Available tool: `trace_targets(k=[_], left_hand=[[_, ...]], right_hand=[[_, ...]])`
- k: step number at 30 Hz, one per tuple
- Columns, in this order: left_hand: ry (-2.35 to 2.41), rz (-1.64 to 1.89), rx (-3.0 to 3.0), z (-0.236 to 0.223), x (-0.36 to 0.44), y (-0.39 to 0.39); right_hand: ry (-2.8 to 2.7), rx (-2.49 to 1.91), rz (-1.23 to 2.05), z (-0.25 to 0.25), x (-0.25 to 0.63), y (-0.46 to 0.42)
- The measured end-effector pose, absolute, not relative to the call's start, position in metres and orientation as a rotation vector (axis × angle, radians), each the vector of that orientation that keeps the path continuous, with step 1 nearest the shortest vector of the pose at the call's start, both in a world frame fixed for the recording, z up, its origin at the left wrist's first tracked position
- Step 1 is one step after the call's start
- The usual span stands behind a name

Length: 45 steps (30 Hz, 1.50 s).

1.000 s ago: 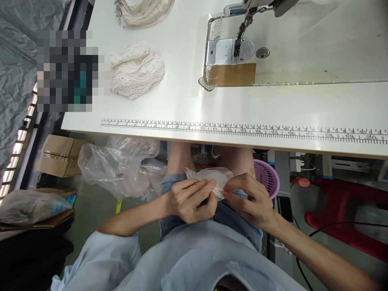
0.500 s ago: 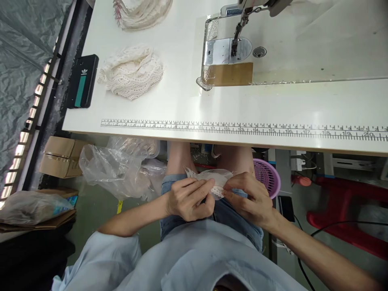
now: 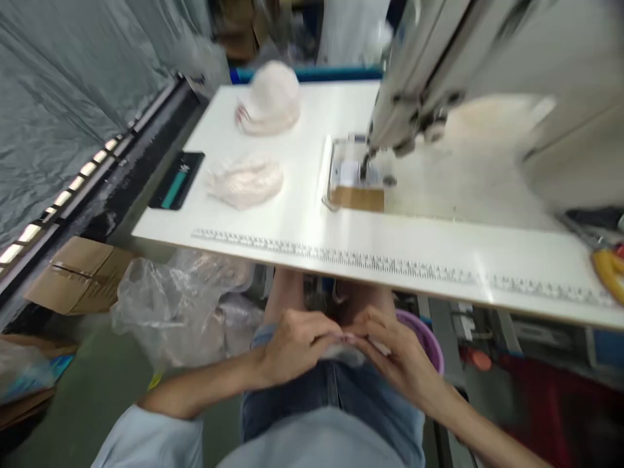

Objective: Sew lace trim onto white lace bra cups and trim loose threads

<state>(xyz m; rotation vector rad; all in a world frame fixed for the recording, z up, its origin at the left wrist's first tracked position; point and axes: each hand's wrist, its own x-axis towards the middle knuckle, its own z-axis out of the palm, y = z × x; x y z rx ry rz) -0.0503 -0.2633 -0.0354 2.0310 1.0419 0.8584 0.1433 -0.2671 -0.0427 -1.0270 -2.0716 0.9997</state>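
Over my lap, below the table's front edge, my left hand and my right hand meet with their fingertips close together. Both pinch a small piece of sheer white fabric, which hangs beneath the fingers; a lace edge on it showed a moment ago but is blurred now. On the white table lies a bundle of white lace, with a second pale bundle behind it. The sewing machine stands to the right, its presser foot over the metal plate.
A dark phone lies at the table's left end. Yellow-handled scissors rest at the right. Beneath the table are a clear plastic bag, a cardboard box and a purple basket. A printed ruler runs along the front edge.
My head has tilted up, so more of the sewing machine and the room behind shows. My hands have drawn together on the fabric, which now hangs lower between them.
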Motion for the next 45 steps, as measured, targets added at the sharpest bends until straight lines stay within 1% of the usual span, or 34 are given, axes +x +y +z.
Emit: trace_targets(k=[5,8,11,13,17,22,27,38,41,45], left_hand=[[1.116,0.645,1.536,-0.003,-0.067,-0.240],[1.071,0.629,1.305,0.003,-0.082,-0.231],[1.001,0.581,1.137,-0.007,-0.092,-0.232],[0.974,0.533,1.054,-0.018,-0.095,-0.236],[0.951,0.491,1.007,-0.034,-0.097,-0.247],[0.968,0.443,1.076,-0.040,-0.097,-0.251],[0.953,0.417,1.111,-0.043,-0.097,-0.252],[0.910,0.490,1.079,-0.047,-0.095,-0.250],[0.908,0.505,1.080,-0.037,-0.099,-0.244],[0.823,0.550,1.001,-0.008,-0.112,-0.227]], right_hand=[[-2.153,-1.063,1.097,0.003,0.131,-0.235],[-2.190,-1.069,1.215,0.016,0.120,-0.221],[-2.141,-1.012,1.439,0.010,0.111,-0.218],[-2.114,-0.992,1.527,0.003,0.106,-0.222],[-2.094,-1.062,1.563,-0.007,0.102,-0.234],[-2.058,-1.091,1.658,-0.017,0.106,-0.244],[-2.047,-1.165,1.684,-0.022,0.110,-0.248],[-2.095,-1.305,1.690,-0.011,0.109,-0.245],[-2.166,-1.327,1.643,-0.004,0.109,-0.242],[-2.247,-1.298,1.554,0.026,0.100,-0.220]])
